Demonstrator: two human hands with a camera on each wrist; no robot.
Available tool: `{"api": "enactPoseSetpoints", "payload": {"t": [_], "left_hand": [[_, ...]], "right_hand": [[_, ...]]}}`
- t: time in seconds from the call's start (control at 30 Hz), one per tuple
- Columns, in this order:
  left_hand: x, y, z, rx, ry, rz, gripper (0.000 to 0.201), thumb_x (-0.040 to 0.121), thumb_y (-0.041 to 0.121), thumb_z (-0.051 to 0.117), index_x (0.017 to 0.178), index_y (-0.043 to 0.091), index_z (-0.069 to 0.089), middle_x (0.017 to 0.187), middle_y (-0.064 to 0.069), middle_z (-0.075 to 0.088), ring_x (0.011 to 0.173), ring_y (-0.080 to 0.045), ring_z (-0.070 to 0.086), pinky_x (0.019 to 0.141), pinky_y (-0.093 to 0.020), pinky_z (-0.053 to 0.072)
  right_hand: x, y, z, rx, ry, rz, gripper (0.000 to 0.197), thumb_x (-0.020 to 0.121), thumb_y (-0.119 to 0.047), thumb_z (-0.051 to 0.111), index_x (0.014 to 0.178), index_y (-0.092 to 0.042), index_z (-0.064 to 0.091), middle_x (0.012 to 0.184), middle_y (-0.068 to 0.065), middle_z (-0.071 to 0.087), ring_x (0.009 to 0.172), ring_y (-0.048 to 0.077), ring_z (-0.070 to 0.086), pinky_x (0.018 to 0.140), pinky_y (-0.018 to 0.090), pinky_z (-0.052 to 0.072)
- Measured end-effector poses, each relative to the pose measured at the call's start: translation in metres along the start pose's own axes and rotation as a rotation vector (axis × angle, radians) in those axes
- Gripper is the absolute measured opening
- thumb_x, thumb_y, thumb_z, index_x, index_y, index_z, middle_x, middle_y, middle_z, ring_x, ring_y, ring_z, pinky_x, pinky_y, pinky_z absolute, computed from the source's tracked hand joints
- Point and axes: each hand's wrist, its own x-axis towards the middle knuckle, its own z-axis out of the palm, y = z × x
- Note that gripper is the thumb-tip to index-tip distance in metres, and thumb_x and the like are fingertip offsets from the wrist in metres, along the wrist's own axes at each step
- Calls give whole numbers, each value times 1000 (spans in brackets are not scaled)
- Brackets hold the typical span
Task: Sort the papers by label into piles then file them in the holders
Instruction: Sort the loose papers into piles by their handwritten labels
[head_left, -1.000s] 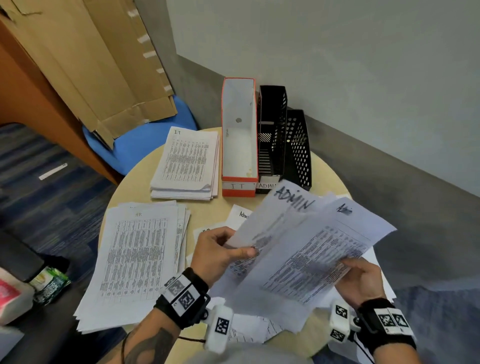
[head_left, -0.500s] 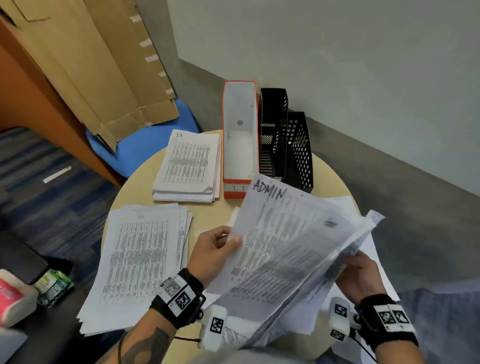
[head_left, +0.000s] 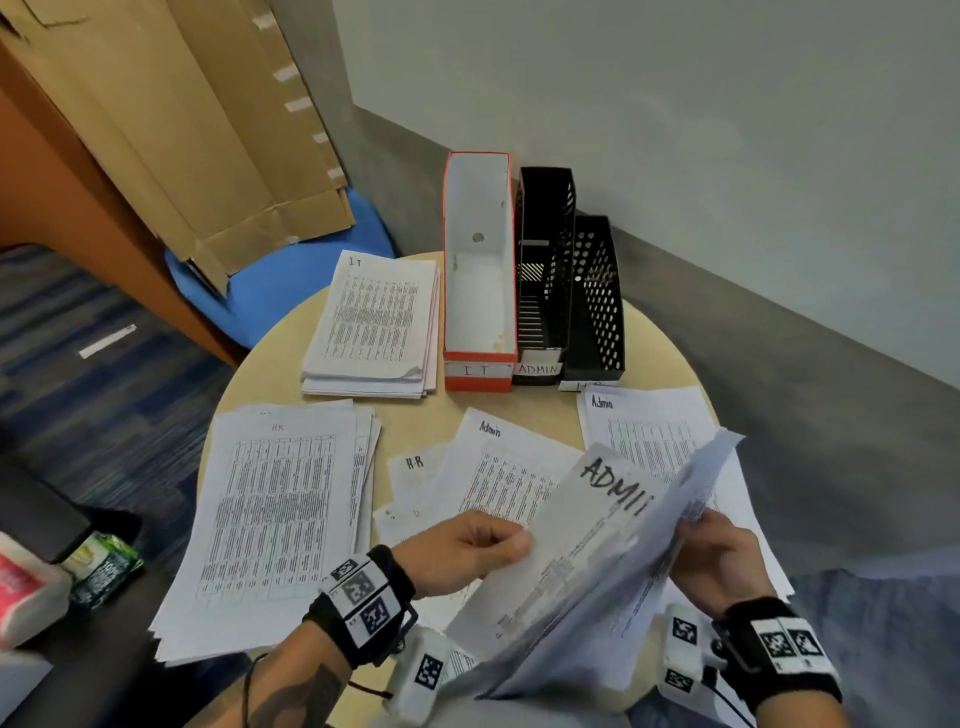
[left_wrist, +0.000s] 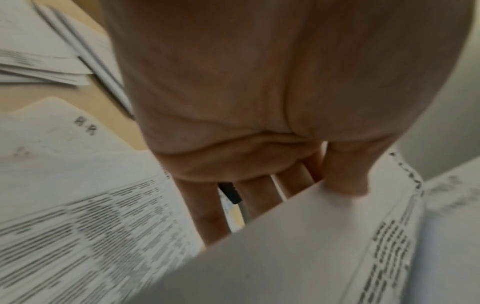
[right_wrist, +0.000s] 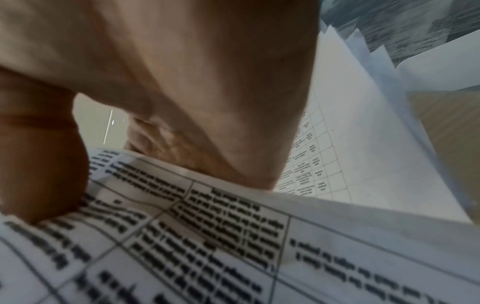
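Round beige wooden table, centre frame, carries a broad HR-labelled paper pile at lower left and a smaller IT-labelled pile above it. Red-and-white cardboard IT holder and two black mesh holders, upper centre — all unfilled. The white sheaf of ADMIN-marked sheets, fanned a second ago, is now folded together — likely headed for the Admin sheets at right. Left hand pinches its left edge; right hand curls around the right.
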Motion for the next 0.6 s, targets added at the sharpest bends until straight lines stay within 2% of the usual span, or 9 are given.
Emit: {"api": "enactPoseSetpoints", "payload": {"t": [0.07, 0.1, 0.13, 0.2, 0.3, 0.37, 0.47, 0.53, 0.6], "left_hand": [[5, -13, -8, -20, 173, -84, 33, 94, 61, 60, 90, 31, 73, 88, 19, 70, 79, 1, 66, 81, -23, 52], [9, -30, -18, 81, 336, -146, 49, 82, 75, 64, 101, 31, 72, 99, 18, 71, 88, -1, 68, 87, -29, 53], [14, -47, -28, 247, 505, -242, 65, 74, 81, 67, 115, 30, 69, 113, 17, 68, 99, -5, 67, 94, -32, 53], [20, -76, -41, 552, 695, -463, 82, 74, 71, 76, 136, 23, 54, 136, 4, 55, 119, -17, 59, 103, -34, 49], [25, -104, -47, 781, 644, -594, 95, 72, 59, 85, 144, 17, 39, 145, -7, 43, 130, -28, 48, 109, -40, 46], [25, -109, -45, 886, 639, -620, 95, 72, 60, 83, 144, 18, 38, 144, -6, 40, 130, -29, 45, 106, -43, 47], [26, -91, -35, 829, 765, -398, 84, 82, 73, 65, 144, 22, 45, 147, 0, 43, 134, -23, 45, 108, -43, 46], [27, -59, -25, 463, 754, -90, 84, 80, 87, 50, 137, 25, 54, 140, 9, 53, 130, -15, 53, 107, -38, 48], [25, -22, -17, 155, 632, 151, 86, 81, 92, 40, 134, 27, 59, 133, 13, 64, 126, -11, 59, 107, -39, 50]], "right_hand": [[-1, -2, -8, 18, -25, -24, 45, 47, -6, 78, 91, 1, 77, 101, 24, 72, 93, 43, 71, 77, 51, 61], [-3, -3, -12, 24, -33, -37, 54, 39, -9, 84, 92, 1, 76, 101, 23, 72, 95, 43, 70, 80, 52, 60], [-5, -4, -14, 22, -33, -47, 60, 32, -12, 88, 90, -1, 77, 100, 21, 73, 95, 41, 70, 82, 51, 60], [-10, -6, -19, 27, -49, -80, 64, 27, -15, 91, 89, -4, 78, 100, 19, 74, 96, 37, 71, 84, 50, 60], [-15, -7, -28, 39, -45, -100, 74, 37, -13, 89, 108, -3, 73, 118, 22, 68, 113, 40, 65, 101, 56, 52], [-15, -6, -32, 35, 1, -118, 69, 43, -11, 87, 110, -4, 72, 122, 22, 66, 118, 41, 61, 102, 55, 51], [-17, -7, -25, 11, 102, -169, 34, 66, 5, 65, 99, 0, 71, 122, 24, 64, 122, 47, 55, 101, 54, 51], [-17, -11, -10, -104, 183, -203, 29, 76, 15, 50, 91, 2, 71, 106, 22, 71, 115, 46, 59, 87, 48, 58], [-15, -18, 13, -216, 208, -239, 29, 83, 18, 48, 99, 3, 68, 100, 18, 75, 113, 45, 62, 91, 50, 53]]}}
